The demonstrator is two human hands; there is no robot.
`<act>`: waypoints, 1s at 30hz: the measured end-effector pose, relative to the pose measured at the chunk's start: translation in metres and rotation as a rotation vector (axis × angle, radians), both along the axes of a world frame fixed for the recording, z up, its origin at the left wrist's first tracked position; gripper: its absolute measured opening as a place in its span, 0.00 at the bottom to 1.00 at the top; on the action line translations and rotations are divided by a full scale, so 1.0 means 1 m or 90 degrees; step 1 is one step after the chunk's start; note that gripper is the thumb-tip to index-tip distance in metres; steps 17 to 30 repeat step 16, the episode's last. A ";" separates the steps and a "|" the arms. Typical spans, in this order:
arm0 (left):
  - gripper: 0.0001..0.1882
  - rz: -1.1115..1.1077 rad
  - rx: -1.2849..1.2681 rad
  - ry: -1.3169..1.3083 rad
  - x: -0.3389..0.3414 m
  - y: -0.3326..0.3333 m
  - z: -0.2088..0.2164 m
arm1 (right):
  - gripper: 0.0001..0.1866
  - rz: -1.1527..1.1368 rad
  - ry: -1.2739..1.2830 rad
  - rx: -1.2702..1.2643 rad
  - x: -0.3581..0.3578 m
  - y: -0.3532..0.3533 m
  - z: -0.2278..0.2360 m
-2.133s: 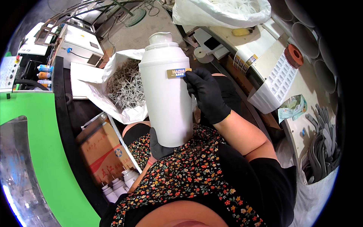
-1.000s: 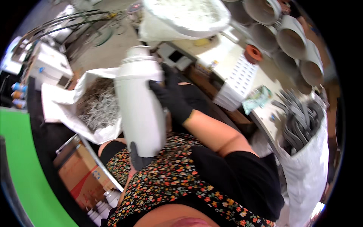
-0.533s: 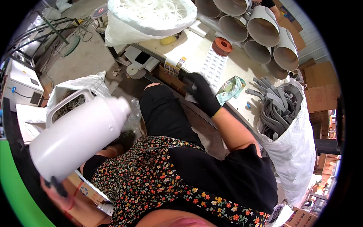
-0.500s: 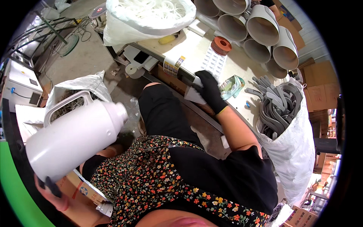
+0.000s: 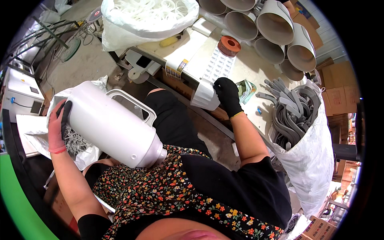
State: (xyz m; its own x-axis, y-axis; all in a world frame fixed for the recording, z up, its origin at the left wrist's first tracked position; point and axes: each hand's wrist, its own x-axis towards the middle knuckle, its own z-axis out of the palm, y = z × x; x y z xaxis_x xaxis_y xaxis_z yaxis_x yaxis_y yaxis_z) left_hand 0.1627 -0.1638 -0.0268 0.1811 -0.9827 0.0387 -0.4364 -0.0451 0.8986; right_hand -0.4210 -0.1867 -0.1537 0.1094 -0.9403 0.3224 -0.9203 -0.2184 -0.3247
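Note:
A pale grey-white plastic jug shell [image 5: 114, 126] with a loop handle lies tilted across my lap, its narrow neck against the floral apron. Its broad bottom end is held by my left hand [image 5: 60, 124], in a pink and black glove, fingers spread along the base. At the table edge my right hand [image 5: 228, 96], in a black glove, has its fingers curled at the side of a white label sheet [image 5: 206, 96] that hangs over the edge. The printed part of that sheet runs back to an orange-brown tape roll [image 5: 229, 46].
A sack of white rings [image 5: 150, 18] stands on the table at the far left, and grey shells [image 5: 276, 24] are stacked at the back. Grey handles [image 5: 294, 114] fill a sack on the right. Another open bag [image 5: 80, 144] is behind the jug. Clear tape [image 5: 246, 90] lies nearby.
The jug has swung round, its neck now toward me and its handle on the far right side. My left hand has risen with its base. My right hand has shifted slightly right.

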 end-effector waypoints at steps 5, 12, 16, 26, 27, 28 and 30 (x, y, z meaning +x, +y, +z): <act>0.21 0.161 -0.025 0.073 -0.045 0.007 -0.001 | 0.05 0.067 -0.103 -0.078 0.046 0.019 0.056; 0.08 0.076 -0.221 0.283 -0.048 0.025 0.015 | 0.08 0.540 -0.546 0.291 0.206 -0.028 0.184; 0.10 0.087 -0.255 0.237 -0.032 0.037 0.009 | 0.11 0.630 -0.436 0.431 0.258 -0.058 0.198; 0.10 0.087 -0.255 0.237 -0.032 0.037 0.009 | 0.11 0.630 -0.436 0.431 0.258 -0.058 0.198; 0.10 0.087 -0.255 0.237 -0.032 0.037 0.009 | 0.11 0.630 -0.436 0.431 0.258 -0.058 0.198; 0.10 0.087 -0.255 0.237 -0.032 0.037 0.009 | 0.11 0.630 -0.436 0.431 0.258 -0.058 0.198; 0.10 0.087 -0.255 0.237 -0.032 0.037 0.009 | 0.11 0.630 -0.436 0.431 0.258 -0.058 0.198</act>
